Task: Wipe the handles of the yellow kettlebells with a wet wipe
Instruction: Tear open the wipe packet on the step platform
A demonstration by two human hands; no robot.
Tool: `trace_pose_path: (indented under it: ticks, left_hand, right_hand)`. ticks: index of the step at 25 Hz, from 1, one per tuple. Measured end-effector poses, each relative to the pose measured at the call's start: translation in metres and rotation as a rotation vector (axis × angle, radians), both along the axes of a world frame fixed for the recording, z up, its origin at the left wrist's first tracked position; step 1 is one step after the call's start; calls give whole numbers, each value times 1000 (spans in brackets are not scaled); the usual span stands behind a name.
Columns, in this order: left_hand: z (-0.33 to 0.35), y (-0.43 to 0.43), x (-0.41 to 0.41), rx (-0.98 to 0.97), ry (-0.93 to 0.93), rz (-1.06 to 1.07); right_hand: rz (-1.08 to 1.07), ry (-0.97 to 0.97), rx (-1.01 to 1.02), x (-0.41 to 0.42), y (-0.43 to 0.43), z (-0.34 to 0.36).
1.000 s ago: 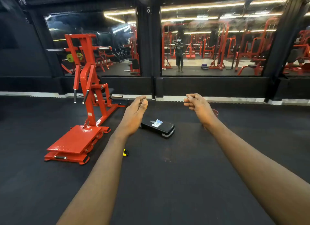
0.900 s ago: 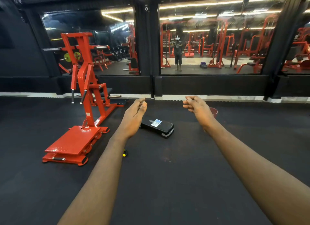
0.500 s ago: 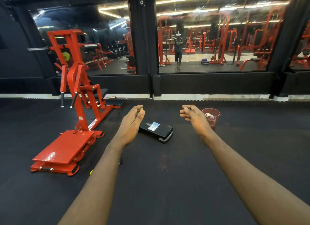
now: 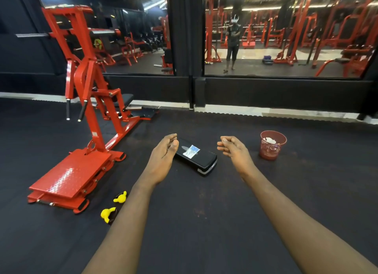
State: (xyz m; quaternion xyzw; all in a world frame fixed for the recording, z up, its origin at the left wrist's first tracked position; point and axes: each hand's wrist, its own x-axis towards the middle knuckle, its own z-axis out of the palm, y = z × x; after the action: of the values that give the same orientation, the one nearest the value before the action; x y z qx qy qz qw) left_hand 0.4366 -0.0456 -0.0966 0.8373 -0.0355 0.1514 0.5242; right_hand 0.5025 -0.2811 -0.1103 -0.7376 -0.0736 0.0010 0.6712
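Two yellow kettlebells lie on the black floor beside the red machine's base: one (image 4: 120, 198) farther off, the other (image 4: 108, 214) nearer and partly hidden by my left forearm. A wet wipe packet (image 4: 191, 151) rests on top of a black step platform (image 4: 199, 160) ahead. My left hand (image 4: 163, 151) is stretched out with relaxed fingers, just left of the platform and holding nothing. My right hand (image 4: 233, 148) hovers to the platform's right, fingers loosely curled and empty.
A red exercise machine (image 4: 86, 114) with a footplate stands at the left. A red mesh bin (image 4: 272, 145) holding white wipes stands to the right of my right hand. Mirrors line the wall ahead.
The view has tilted down and moved closer. The kettlebells and the red bin have come into sight. Both hands stay outstretched and empty.
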Motion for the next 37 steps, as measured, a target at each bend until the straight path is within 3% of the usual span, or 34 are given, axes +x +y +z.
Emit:
trace_pose_path:
  ticks: [11, 18, 28, 37]
  left_hand:
    - [-61, 93, 266, -64, 127, -7]
    - [-104, 108, 432, -45, 200, -39]
    - [-150, 130, 651, -16, 300, 80]
    - [-263, 169, 847, -14, 459, 44]
  right_hand:
    - [-34, 120, -4, 253, 106, -44]
    - [-24, 196, 22, 417, 127, -98]
    - [36, 382, 8, 655, 161, -143]
    - [-96, 572, -99, 822, 200, -242]
